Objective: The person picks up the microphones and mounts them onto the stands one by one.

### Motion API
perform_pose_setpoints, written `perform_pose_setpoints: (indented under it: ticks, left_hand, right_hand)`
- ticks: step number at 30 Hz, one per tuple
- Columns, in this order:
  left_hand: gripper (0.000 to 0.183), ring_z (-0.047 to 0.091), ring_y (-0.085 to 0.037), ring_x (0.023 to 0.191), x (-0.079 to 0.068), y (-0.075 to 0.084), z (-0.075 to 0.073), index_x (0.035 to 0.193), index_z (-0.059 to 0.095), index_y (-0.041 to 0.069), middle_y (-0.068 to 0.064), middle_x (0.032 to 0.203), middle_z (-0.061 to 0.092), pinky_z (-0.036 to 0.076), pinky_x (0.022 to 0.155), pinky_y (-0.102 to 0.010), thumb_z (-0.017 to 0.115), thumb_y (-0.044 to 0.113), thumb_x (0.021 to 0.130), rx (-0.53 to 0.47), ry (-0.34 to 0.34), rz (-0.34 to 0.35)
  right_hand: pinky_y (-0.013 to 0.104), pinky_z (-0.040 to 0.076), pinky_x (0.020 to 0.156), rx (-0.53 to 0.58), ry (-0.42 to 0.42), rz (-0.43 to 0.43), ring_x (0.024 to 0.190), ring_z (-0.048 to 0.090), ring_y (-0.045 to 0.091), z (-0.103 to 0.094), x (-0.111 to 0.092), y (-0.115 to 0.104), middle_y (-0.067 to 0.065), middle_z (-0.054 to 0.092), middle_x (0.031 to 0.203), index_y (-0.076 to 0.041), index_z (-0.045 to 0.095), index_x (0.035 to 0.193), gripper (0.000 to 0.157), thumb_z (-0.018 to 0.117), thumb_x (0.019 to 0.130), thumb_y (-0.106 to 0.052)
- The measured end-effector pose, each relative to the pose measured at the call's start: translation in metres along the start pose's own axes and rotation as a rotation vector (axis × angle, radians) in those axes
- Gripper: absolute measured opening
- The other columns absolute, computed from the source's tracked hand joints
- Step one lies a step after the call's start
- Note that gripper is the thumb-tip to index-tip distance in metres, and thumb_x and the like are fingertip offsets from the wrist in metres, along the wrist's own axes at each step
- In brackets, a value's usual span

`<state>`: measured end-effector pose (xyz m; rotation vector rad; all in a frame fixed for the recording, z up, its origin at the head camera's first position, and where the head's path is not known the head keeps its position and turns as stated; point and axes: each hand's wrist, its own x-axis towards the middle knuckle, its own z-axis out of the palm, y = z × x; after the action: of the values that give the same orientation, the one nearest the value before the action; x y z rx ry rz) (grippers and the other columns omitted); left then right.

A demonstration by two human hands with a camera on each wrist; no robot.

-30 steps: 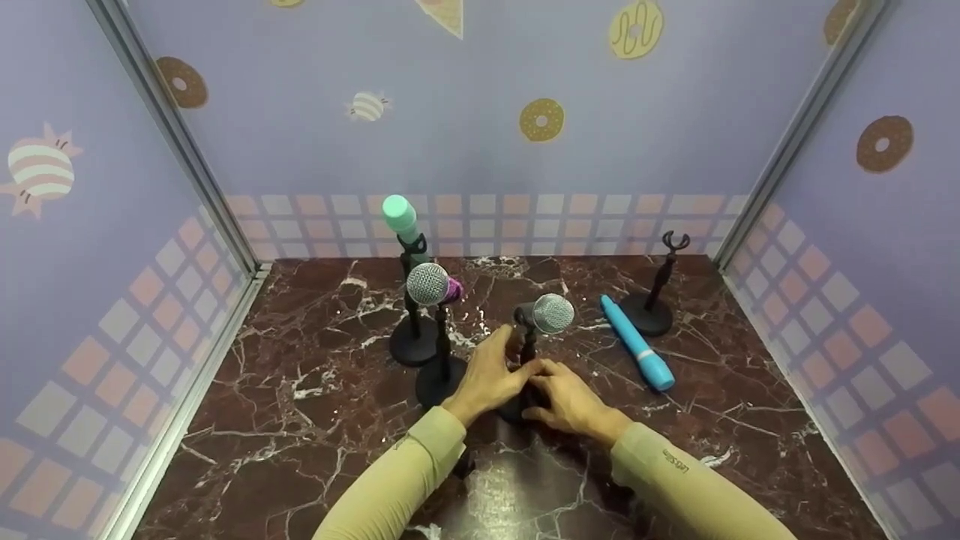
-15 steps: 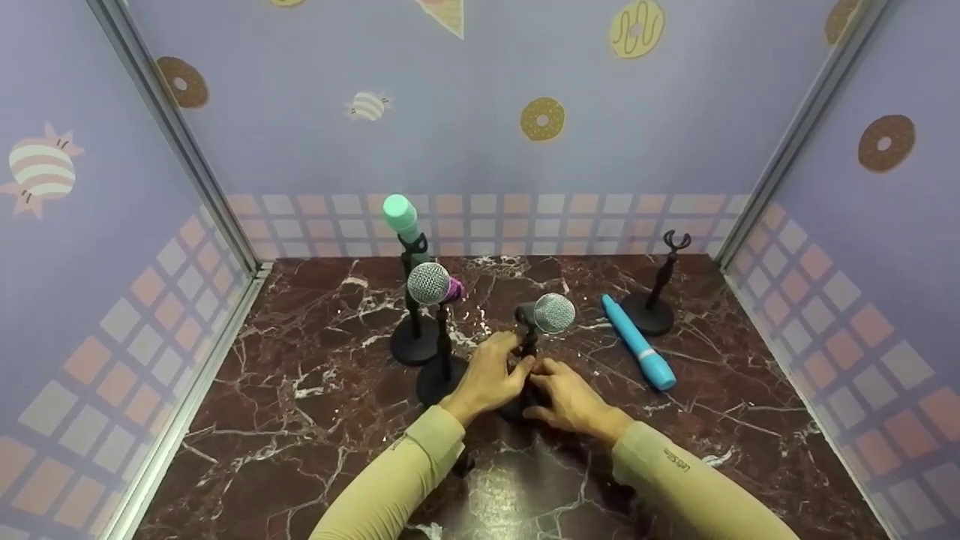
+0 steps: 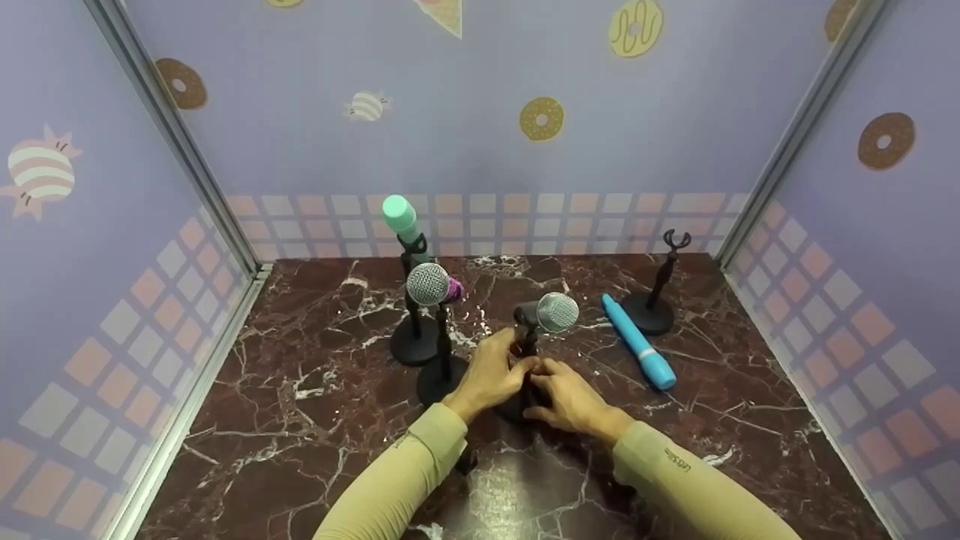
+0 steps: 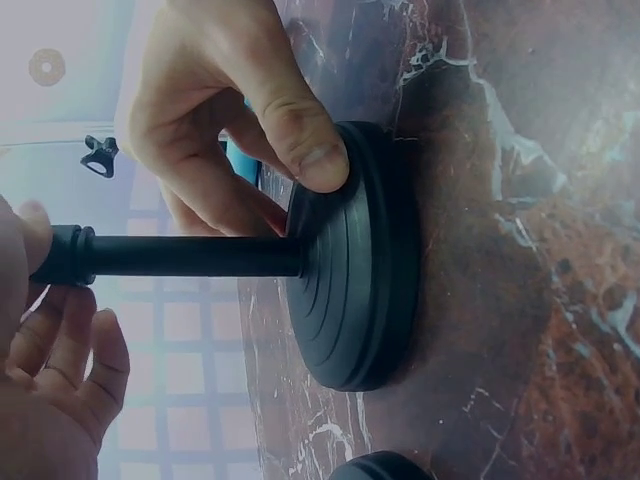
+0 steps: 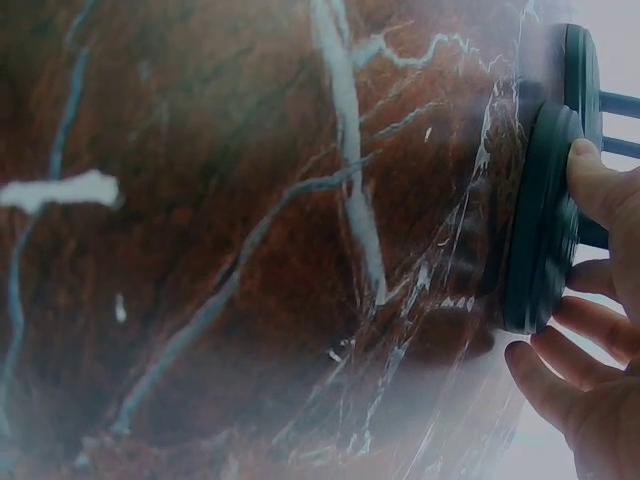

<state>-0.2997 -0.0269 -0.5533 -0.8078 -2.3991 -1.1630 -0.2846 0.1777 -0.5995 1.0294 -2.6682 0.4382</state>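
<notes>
The left hand [image 3: 489,381] grips the collar [image 4: 76,256] of the stand [image 4: 190,256], below the microphone [image 3: 556,312]; the right hand [image 3: 574,399], lower, holds the base [image 4: 345,290], though its fingers are partly hidden. Pinning the base flat should steady the left hand's work.

We set twelve o'clock toward the back wall [image 3: 465,165] and the centre stand [image 4: 345,300] at the hub, the clipped microphone [image 3: 557,312] atop it. The left hand [image 3: 489,379] is at nine, the right hand [image 3: 572,397] at three. Near ten we find the near-left stand [image 3: 442,379], bearing the second microphone [image 3: 429,283]; at its eleven, the far-left stand [image 3: 410,346] with the third microphone [image 3: 400,215]. At two, the loose microphone [image 3: 637,341] lies on the table [image 3: 285,450], the far-right stand [image 3: 649,315] just beyond.
</notes>
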Motion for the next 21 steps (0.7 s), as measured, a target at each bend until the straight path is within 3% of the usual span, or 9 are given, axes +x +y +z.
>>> perform_pose_setpoints:
  ticks: [15, 21]
  left_hand:
    - [0.033, 0.071, -0.021, 0.084, 0.0015, -0.002, 0.0001, 0.106, 0.072, 0.009, -0.009, 0.095, 0.076, 0.061, 0.079, -0.039, 0.094, 0.028, 0.091, -0.014, 0.019, -0.025]
    - [0.03, 0.076, -0.025, 0.086, -0.0035, -0.0026, -0.0015, 0.112, 0.074, 0.006, -0.011, 0.099, 0.078, 0.064, 0.078, -0.036, 0.09, 0.022, 0.093, -0.019, 0.014, 0.008]
  right_hand:
    - [0.048, 0.061, 0.109, -0.004, 0.014, -0.018, 0.122, 0.073, 0.036, 0.0008, -0.0004, 0.0014, 0.016, 0.073, 0.137, -0.003, 0.081, 0.118, 0.049, 0.095, 0.087, -0.039]
    - [0.047, 0.062, 0.105, -0.006, -0.005, -0.005, 0.115, 0.072, 0.034, 0.0006, -0.0001, 0.0012, 0.013, 0.072, 0.127, -0.007, 0.081, 0.128, 0.054, 0.095, 0.088, -0.04]
